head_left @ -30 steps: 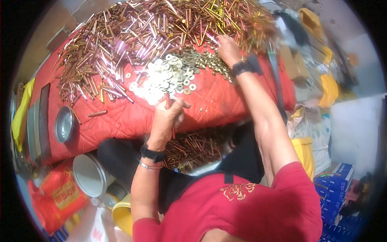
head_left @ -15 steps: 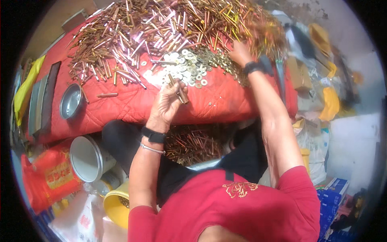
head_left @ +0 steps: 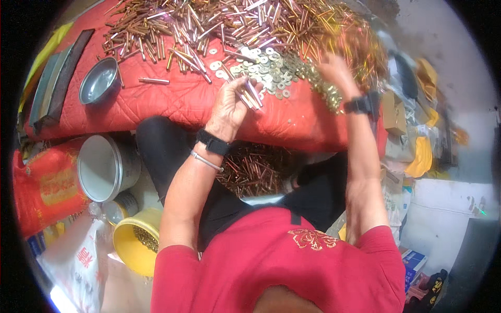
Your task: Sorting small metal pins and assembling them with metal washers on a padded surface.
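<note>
here the red quilted cloth (head_left: pixel 172 104) is covering the table, and its near edge is running just above the person's lap, leaving a bare strip of padded red between that edge and the heaps. the far half is lying crowded with thin copper and brass-coloured metal rods (head_left: pixel 219 26), long and round, piled every which way up to the top rim. a mound of flat silver and gold washers (head_left: pixel 271 70), small rings with holes, is sitting in the middle right, touching the rods. one loose rod (head_left: pixel 154 80) is lying apart on open cloth near a shallow grey metal bowl (head_left: pixel 98 81) at the left.

the left hand (head_left: pixel 229 104) is reaching up from the lower edge, wrist bent back, wearing a black wristband and a thin bangle; its grip is closing around a small bundle of rods (head_left: pixel 251 95), fingers curled tight, the ends poking out toward the washers. the right hand (head_left: pixel 334 70) is stretching further out over the right edge of the washer mound, blurred, so i cannot tell how its grip is standing.

below the table edge more rods are lying heaped in the lap (head_left: pixel 255 169). at the left a grey bucket (head_left: pixel 104 167) and a yellow tub (head_left: pixel 133 250) are standing close together on the floor.
</note>
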The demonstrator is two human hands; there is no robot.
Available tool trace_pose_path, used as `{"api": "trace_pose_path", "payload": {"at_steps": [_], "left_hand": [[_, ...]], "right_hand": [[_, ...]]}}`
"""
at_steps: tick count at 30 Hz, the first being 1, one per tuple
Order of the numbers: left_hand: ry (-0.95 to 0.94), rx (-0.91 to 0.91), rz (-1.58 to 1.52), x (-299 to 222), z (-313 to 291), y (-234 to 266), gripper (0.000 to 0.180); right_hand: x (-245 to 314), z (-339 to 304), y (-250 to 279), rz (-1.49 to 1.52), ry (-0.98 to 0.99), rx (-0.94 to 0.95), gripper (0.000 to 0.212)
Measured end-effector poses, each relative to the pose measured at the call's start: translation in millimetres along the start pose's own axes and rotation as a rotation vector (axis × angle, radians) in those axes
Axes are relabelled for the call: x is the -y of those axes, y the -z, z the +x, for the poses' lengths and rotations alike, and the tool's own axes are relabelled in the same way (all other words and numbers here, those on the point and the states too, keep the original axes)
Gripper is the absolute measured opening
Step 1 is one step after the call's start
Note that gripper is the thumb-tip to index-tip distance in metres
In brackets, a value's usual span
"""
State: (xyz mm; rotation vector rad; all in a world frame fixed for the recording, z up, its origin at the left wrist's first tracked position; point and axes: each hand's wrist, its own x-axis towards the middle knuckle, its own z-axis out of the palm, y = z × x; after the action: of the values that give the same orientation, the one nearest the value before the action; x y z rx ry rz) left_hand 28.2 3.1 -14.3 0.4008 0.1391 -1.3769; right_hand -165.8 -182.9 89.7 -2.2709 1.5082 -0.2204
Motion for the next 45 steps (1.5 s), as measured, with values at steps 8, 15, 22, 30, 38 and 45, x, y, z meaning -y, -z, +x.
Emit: {"api": "trace_pose_path", "payload": {"at_steps": [8,15,22,30,38,45], "left_hand": [[-0.011,0.020,0.225,7.6,-3.8,-6.5,0.016],[-0.054,-0.020,0.279,4.3,5.4,5.1,0.018],[-0.030,0.054,0.139,3.0,12.0,8.6,0.019],[-0.036,0.061,0.134,-1.4,5.1,5.2,0.018],[-0.031,0.065,0.278,-0.7,2.8,1.8,0.031],[-0.017,0.035,0.249,0.3,-8.3,-11.1,0.019]], "right_hand": [[-6.1,-86.2,-52.1,1.025,0.038,-0.052,0.010],[-26.3,-102.6,-60.6,0.117,0.470,-0.155,0.017],[-8.6,-106.9,-51.6,-0.026,0.435,-0.206,0.015],[-9.0,-95.5,-46.9,-0.301,0.480,-0.124,0.012],[28.6,-13.8,-41.2,-0.604,0.422,0.378,0.018],[20.6,-36.7,-35.9,-0.449,0.540,0.395,0.028]]}}
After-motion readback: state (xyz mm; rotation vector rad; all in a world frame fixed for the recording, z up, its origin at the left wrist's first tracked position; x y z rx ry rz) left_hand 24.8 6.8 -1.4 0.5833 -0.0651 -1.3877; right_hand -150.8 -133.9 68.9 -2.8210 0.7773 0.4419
